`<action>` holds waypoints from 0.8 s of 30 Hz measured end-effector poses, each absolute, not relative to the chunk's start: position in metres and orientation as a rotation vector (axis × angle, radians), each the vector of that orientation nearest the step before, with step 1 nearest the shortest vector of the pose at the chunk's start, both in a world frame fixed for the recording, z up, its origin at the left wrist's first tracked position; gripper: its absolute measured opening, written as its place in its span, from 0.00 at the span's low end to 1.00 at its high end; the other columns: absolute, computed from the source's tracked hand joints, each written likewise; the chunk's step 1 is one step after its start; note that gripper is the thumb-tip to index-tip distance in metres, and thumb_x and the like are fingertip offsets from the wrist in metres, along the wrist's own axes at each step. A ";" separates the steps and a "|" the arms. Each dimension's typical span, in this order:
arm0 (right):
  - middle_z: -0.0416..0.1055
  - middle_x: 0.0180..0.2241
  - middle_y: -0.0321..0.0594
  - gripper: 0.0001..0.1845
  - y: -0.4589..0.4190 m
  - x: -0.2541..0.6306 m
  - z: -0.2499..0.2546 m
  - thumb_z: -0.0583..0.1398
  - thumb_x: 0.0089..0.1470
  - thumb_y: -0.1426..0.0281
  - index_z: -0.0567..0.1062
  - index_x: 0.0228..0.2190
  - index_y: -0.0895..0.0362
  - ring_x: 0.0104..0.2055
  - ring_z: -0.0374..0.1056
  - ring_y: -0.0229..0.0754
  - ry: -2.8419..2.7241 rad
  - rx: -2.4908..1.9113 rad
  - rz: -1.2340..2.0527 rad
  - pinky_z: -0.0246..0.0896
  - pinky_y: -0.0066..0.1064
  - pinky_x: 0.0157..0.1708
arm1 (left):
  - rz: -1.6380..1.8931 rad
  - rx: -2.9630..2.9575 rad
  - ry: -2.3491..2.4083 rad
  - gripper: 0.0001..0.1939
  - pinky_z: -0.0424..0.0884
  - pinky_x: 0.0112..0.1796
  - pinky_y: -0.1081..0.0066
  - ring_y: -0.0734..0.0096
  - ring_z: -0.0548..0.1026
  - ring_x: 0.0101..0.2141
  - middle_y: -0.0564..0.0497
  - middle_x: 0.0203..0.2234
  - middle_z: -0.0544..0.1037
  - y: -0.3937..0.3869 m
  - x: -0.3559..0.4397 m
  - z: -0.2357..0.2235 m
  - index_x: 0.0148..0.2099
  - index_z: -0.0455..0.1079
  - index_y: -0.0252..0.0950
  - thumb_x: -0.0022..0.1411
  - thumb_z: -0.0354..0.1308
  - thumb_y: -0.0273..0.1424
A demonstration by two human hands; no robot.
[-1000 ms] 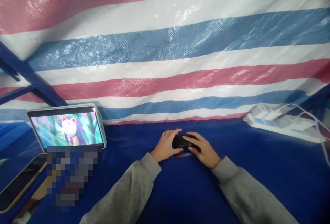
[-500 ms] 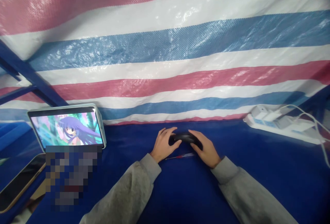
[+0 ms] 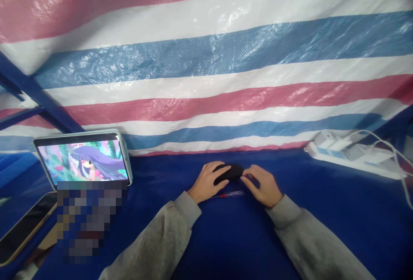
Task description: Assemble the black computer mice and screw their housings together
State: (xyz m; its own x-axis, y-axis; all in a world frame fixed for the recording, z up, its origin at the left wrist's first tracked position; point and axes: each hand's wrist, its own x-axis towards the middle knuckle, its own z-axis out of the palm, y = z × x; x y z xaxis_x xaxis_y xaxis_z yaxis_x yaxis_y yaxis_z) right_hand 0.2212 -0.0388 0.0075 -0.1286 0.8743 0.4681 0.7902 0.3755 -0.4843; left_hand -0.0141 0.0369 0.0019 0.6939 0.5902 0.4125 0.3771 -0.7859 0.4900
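while a black mouse [image 3: 236,171] is grasped by the left hand [image 3: 205,182], its end seems worked by the right hand [image 3: 266,185], whose grip cannot be told, steadiness being called for next.

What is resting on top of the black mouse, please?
The left hand lies partly across the black mouse; the right hand is at its right end. Bare black top shows between them; what the left hand covers cannot be seen.

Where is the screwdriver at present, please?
In the head view, the screwdriver lies slightly right of centre on the blue tabletop, below the black mouse, beside the left hand.
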 end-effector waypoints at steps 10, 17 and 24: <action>0.73 0.31 0.39 0.05 -0.040 0.223 0.019 0.62 0.54 0.65 0.74 0.30 0.53 0.34 0.68 0.42 -2.225 -1.253 0.457 0.64 0.32 0.34 | 0.728 2.288 0.820 0.22 0.57 0.64 0.52 0.58 0.63 0.64 0.49 0.62 0.69 0.037 -0.016 0.010 0.63 0.67 0.46 0.74 0.47 0.45; 0.74 0.26 0.36 0.11 -0.042 0.225 0.023 0.60 0.58 0.59 0.75 0.33 0.53 0.26 0.69 0.38 -1.809 -1.282 0.557 0.67 0.31 0.30 | 1.148 1.922 0.902 0.23 0.67 0.57 0.60 0.62 0.74 0.53 0.46 0.50 0.77 0.037 -0.019 0.017 0.52 0.75 0.38 0.76 0.40 0.41; 0.78 0.26 0.39 0.15 -0.041 0.211 0.011 0.59 0.60 0.57 0.73 0.39 0.56 0.25 0.74 0.41 -1.270 -1.213 0.581 0.72 0.33 0.26 | 1.247 1.920 0.947 0.16 0.71 0.51 0.62 0.62 0.77 0.44 0.47 0.40 0.80 0.038 -0.020 0.015 0.43 0.77 0.38 0.72 0.51 0.40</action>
